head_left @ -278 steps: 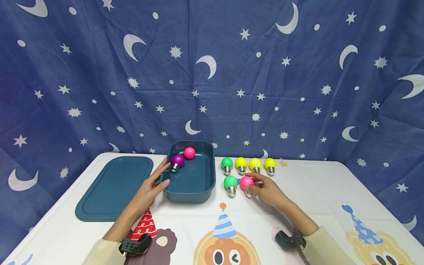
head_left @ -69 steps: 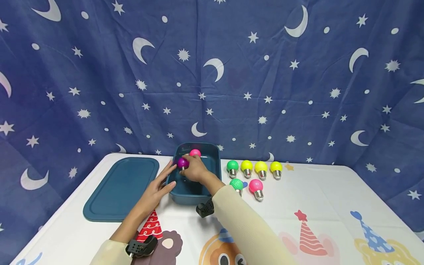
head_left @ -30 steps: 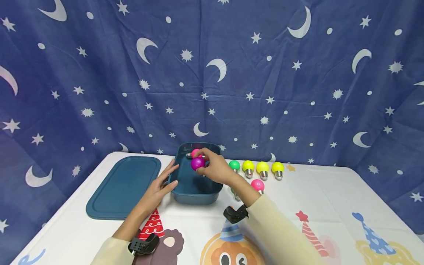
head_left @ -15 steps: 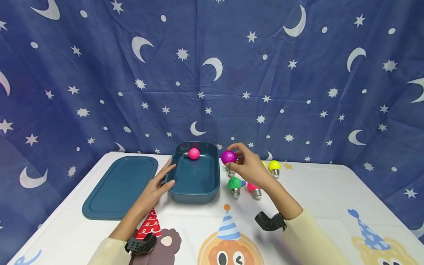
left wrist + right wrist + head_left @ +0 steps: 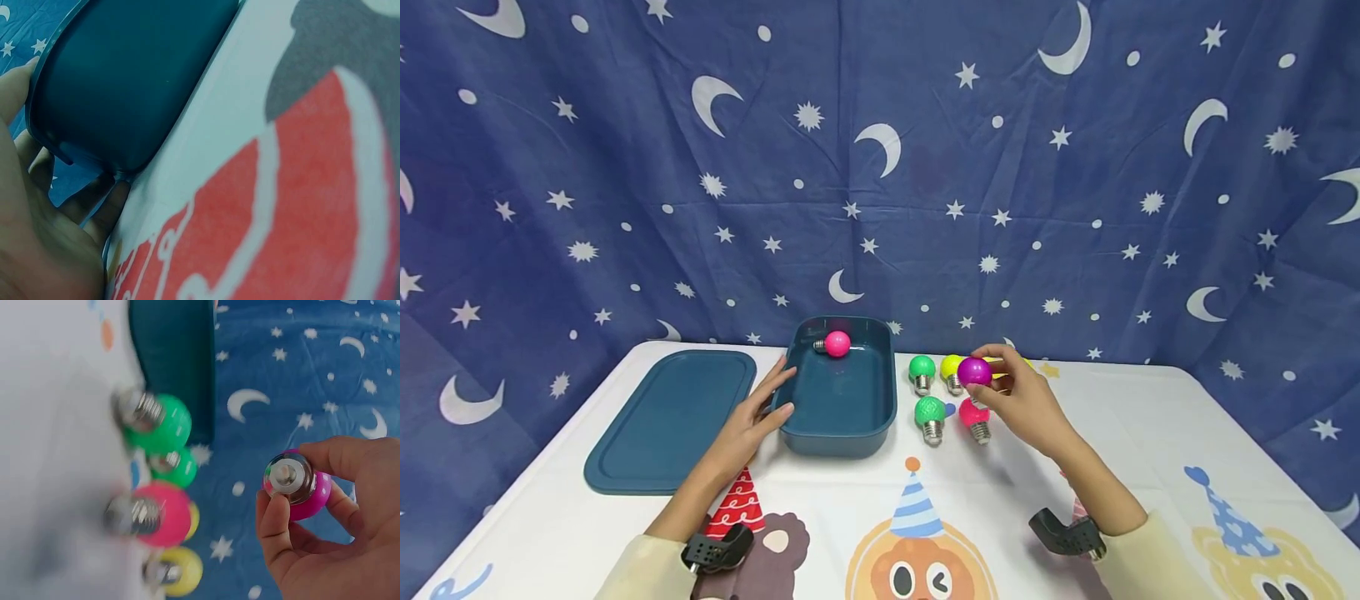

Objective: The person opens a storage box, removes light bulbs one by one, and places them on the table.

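A purple light bulb (image 5: 974, 372) is pinched in my right hand (image 5: 1024, 406), raised over the pink bulb (image 5: 972, 412) on the table. In the right wrist view the bulb's metal base (image 5: 287, 475) faces the camera, between thumb and fingers. My left hand (image 5: 743, 427) rests on the left side of the dark blue box (image 5: 838, 446), its fingers and thumb extended at the rim; in the left wrist view, fingers (image 5: 106, 209) also lie low by the box's corner. Another pink bulb (image 5: 838, 343) lies inside the box near the far wall.
A smooth green bulb (image 5: 922, 367), a yellow bulb (image 5: 951, 367) and a textured green bulb (image 5: 930, 410) lie right of the box. More yellow bulbs are mostly hidden behind my right hand. The flat blue lid (image 5: 672, 421) lies to the left. A star-patterned curtain (image 5: 880, 167) hangs behind.
My right hand has lifted the purple bulb out of the box and carried it rightward over the bulbs on the table. The left hand has stayed at the box.
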Demonstrator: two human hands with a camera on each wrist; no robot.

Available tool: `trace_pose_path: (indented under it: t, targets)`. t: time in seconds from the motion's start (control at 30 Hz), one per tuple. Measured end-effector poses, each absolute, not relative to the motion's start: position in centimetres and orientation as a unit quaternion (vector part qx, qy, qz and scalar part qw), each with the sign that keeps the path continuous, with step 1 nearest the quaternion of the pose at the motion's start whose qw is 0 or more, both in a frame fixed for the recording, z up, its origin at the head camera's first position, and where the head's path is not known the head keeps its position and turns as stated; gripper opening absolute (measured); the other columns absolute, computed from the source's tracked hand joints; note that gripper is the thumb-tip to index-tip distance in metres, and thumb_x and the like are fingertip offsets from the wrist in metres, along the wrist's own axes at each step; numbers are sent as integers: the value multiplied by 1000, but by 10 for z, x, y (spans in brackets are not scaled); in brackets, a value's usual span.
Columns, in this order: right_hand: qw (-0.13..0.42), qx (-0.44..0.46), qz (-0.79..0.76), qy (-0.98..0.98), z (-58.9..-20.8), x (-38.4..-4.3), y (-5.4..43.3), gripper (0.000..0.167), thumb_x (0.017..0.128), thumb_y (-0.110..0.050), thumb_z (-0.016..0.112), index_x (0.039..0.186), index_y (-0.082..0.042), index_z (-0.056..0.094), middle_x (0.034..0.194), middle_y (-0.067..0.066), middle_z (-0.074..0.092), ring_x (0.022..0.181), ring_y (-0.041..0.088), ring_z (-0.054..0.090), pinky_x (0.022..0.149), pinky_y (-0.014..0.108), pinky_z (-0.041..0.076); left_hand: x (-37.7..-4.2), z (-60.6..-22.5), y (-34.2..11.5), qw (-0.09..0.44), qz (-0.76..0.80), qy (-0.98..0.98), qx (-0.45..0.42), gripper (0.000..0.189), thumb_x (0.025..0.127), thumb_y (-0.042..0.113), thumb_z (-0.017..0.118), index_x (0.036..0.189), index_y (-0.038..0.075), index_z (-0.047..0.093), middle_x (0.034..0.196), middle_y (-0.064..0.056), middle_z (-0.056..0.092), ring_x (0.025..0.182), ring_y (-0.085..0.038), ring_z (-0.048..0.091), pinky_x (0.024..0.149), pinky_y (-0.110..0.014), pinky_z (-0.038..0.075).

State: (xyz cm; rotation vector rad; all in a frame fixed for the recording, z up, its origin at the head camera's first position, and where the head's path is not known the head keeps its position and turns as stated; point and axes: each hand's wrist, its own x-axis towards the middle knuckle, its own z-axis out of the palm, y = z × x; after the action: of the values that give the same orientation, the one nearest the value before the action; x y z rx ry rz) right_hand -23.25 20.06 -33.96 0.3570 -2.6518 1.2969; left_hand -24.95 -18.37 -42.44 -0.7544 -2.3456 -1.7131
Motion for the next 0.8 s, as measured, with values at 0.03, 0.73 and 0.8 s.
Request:
trace_pose_path:
  t: [0.03, 0.73, 0.8]
  targets:
    - [84, 111, 432, -891, -342, -233, 206, 45, 86, -13, 71, 126, -14, 50, 115, 15, 61, 91, 26, 60, 72, 34, 54, -250, -424, -183, 71, -569, -780, -249, 53, 99, 16, 53, 148, 9, 35, 159, -5, 12, 144, -29, 9, 110, -60, 14]
    - [53, 42, 435, -898, -384, -242, 254, 55, 86, -19, 72, 130, -1, 45, 117, 22, 56, 92, 28, 58, 74, 31, 54, -246, -421, -182, 67, -570, -783, -241, 52, 99, 16, 52, 149, 10, 35, 159, -5, 12, 144, -27, 9, 111, -59, 14]
    - [45, 35, 428, -902, -388, -243, 256, 56, 85, -18, 73, 131, -1, 45, 120, 22, 55, 94, 29, 58, 75, 33, 54, -247, -421, -182, 67, -570, -783, -243, 52, 99, 16, 52, 148, 11, 36, 159, -4, 12, 144, -27, 9, 111, -58, 14]
